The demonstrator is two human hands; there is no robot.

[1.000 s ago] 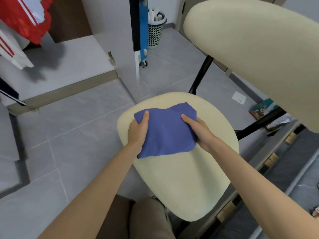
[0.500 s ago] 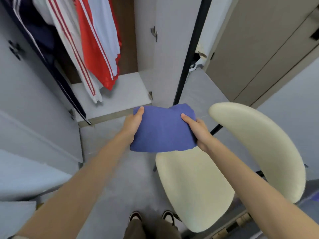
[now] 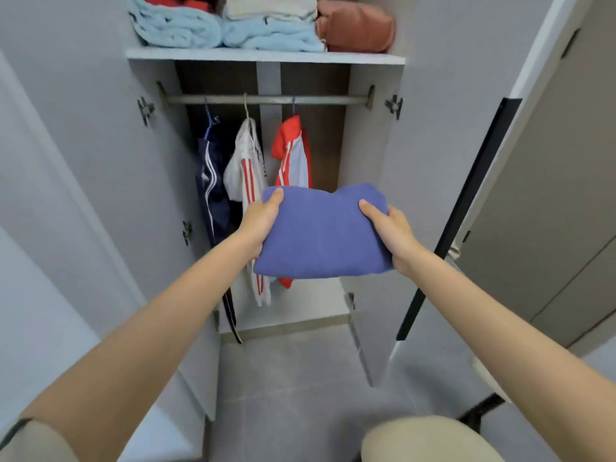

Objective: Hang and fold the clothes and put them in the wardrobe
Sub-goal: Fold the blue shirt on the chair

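Both hands grip a folded blue garment (image 3: 321, 235) in front of the open wardrobe (image 3: 373, 135): left hand (image 3: 261, 220) on its left edge, right hand (image 3: 388, 228) on its right.

Folded blue garment (image 3: 321, 236) between hands (image 3: 260, 221)

Home bedroom, open wardrobe (image 3: 366, 135), hanging clothes (image 3: 248, 168), folded towels (image 3: 176, 28)

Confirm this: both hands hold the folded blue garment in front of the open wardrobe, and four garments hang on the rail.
Not quite. The head view shows three garments on the rail, not four: a navy one, a white one with red stripes and a red and white one. The rest stands: the left hand and right hand hold the folded blue garment before the open wardrobe.
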